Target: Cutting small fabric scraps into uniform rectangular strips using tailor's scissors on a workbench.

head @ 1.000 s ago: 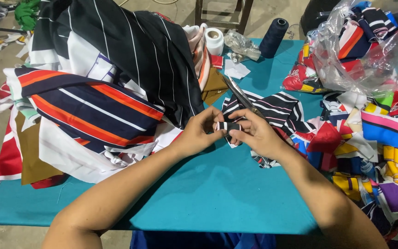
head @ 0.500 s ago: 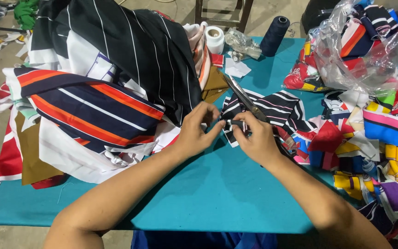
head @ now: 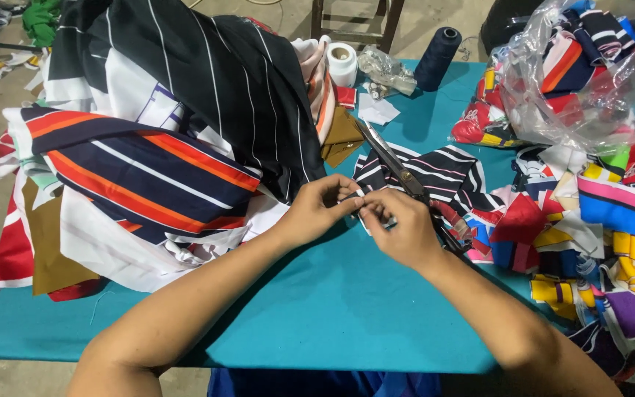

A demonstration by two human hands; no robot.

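table (head: 317, 323): teal, heaped fabric pile (head: 148, 147) at upper left | striped fabric piece (head: 435, 173) at frame centre, scissors (head: 398, 169) laid across it, untouched | left hand (head: 317, 213) and right hand (head: 402, 231): fingertips pinched together on its near edge, handling judged under way | versus earlier frame: hands shifted slightly lower.

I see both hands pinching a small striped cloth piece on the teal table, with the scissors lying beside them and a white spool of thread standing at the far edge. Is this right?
Not quite: the spool of thread at the far edge is dark navy, not white, as the head view shows. The rest holds: the left hand and right hand pinch the small striped cloth piece on the teal table, with the scissors beside them.
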